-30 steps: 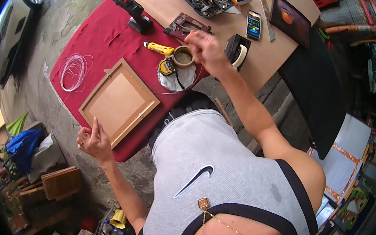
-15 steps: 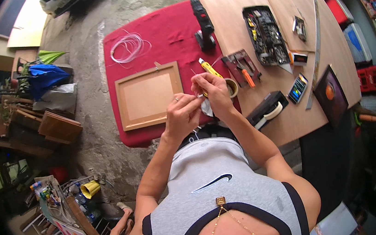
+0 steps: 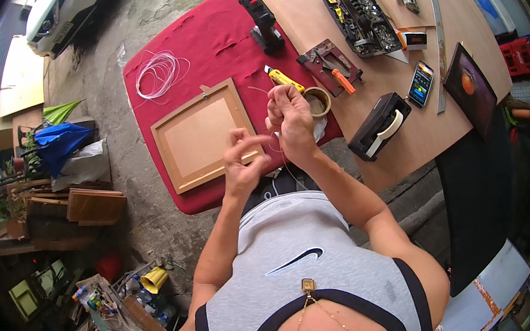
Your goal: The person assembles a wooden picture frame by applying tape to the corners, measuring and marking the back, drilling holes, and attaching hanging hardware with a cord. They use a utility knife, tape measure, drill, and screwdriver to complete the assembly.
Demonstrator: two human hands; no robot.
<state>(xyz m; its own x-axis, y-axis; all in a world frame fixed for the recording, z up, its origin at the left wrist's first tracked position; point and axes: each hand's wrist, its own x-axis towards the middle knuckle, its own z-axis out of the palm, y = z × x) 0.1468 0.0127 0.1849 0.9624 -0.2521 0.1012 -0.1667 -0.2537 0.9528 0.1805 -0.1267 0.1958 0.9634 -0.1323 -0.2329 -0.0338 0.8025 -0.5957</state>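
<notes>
My right hand is closed in a pinch on a thin clear cord. One end sticks out past its fingertips, and the rest hangs below toward my waist. To its left, my left hand has curved, parted fingers and appears to hold nothing. It hovers over the near right corner of a wooden picture frame, which lies back side up on a red cloth-covered table. A coil of similar clear cord lies beyond the frame. Beside my right hand are a roll of tape and a yellow utility knife.
A cordless drill lies on the red cloth's far right. The adjoining wooden table holds a staple gun, a box of hardware, a tape dispenser, a phone, a metal ruler and a dark picture.
My left hand has parted from the right hand and its fingers have spread. The right hand keeps its pinch on the cord. The whole view has turned a little.
</notes>
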